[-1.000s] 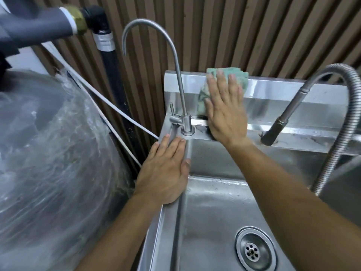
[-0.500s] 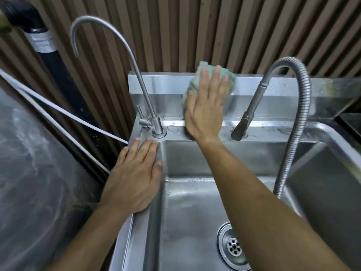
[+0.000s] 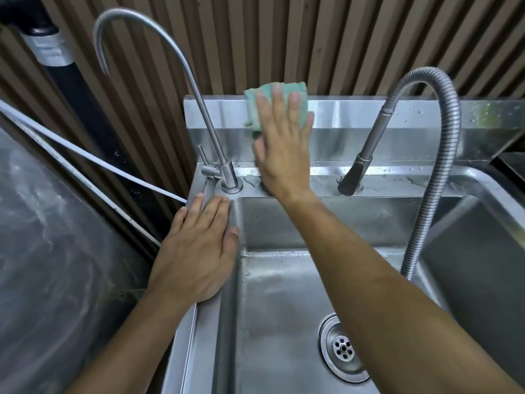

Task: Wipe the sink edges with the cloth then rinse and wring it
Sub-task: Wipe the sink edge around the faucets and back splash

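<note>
Green cloth (image 3: 277, 93) lay under flat right hand (image 3: 284, 146), fingers straight, wiping step ongoing w/ left hand (image 3: 196, 251) flat on rim; next prob. rinse.

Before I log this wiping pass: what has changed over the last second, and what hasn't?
Little has changed. The right hand keeps pressing the cloth flat against the backsplash, between the thin tap and the hose faucet; any sideways slide is too small to separate from the camera's own turn. The left hand stays flat on the sink's left rim. Nothing was picked up or let go.
</note>
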Available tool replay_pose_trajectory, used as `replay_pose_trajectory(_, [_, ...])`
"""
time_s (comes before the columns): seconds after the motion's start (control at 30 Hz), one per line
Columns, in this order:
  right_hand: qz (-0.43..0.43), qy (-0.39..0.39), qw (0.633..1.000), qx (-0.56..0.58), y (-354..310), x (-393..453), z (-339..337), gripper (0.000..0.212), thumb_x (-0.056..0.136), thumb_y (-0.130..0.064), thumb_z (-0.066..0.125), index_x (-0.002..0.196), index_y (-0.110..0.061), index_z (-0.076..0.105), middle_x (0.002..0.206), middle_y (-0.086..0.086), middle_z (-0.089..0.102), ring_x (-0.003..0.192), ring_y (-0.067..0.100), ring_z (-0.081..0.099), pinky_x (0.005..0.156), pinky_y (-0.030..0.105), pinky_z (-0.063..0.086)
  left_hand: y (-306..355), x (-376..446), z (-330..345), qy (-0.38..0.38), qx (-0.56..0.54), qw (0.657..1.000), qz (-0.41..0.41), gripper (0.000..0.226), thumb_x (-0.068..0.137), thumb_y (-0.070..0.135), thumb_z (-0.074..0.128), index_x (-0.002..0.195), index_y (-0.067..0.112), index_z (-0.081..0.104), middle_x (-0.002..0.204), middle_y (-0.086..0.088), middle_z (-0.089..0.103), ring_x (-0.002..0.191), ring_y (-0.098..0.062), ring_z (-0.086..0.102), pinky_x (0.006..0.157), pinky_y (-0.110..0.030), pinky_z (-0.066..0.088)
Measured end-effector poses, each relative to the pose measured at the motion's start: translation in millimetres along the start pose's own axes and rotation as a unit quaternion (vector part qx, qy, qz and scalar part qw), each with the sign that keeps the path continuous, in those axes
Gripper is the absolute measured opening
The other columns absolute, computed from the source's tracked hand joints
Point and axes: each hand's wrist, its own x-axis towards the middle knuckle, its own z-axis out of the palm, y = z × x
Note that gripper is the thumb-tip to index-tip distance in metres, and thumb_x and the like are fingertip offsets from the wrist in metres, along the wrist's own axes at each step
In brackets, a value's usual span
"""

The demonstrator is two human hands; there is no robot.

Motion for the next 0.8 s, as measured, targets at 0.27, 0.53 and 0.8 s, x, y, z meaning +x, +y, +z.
replay_pose_trajectory(0.27, [0.067, -0.098, 0.989, 0.083, -24, -45, -36, 0.06, 0.097, -0.022, 0.033, 0.156, -0.008, 0.037, 0.167, 0.012, 0.029, 0.157, 0.033, 0.014, 0.128, 0.053, 0.01, 2, 1, -2, -0.015, 0.0, 1.0, -0.015, 0.072, 0.097, 0.048, 0.006, 0.163, 0.021, 0.017, 0.171, 0.008, 0.015, 0.159, -0.017, 0.002, 0.128, -0.037, 0.002])
replay_pose_trajectory(0.53, [-0.014, -0.217, 0.972, -0.094, -8, -66, -15, 0.055, 0.11, -0.036, 0.025, 0.157, -0.012, 0.038, 0.165, 0.006, 0.035, 0.157, 0.03, 0.019, 0.128, 0.045, 0.005, -1, 2, 1, -0.014, 0.005, 1.0, -0.01, 0.071, 0.098, 0.046, 0.01, 0.162, 0.019, 0.023, 0.17, 0.006, 0.021, 0.158, -0.019, 0.006, 0.128, -0.041, 0.007])
replay_pose_trajectory(0.8, [0.268, -0.177, 0.937, -0.136, -17, -63, -24, 0.06, 0.107, -0.027, 0.028, 0.159, 0.003, 0.02, 0.169, 0.022, 0.016, 0.155, 0.043, 0.015, 0.126, 0.049, 0.013, 0, 1, -2, -0.02, 0.001, 1.0, -0.018, 0.069, 0.099, 0.045, 0.011, 0.163, 0.019, 0.02, 0.17, 0.005, 0.018, 0.159, -0.019, 0.004, 0.129, -0.041, 0.005])
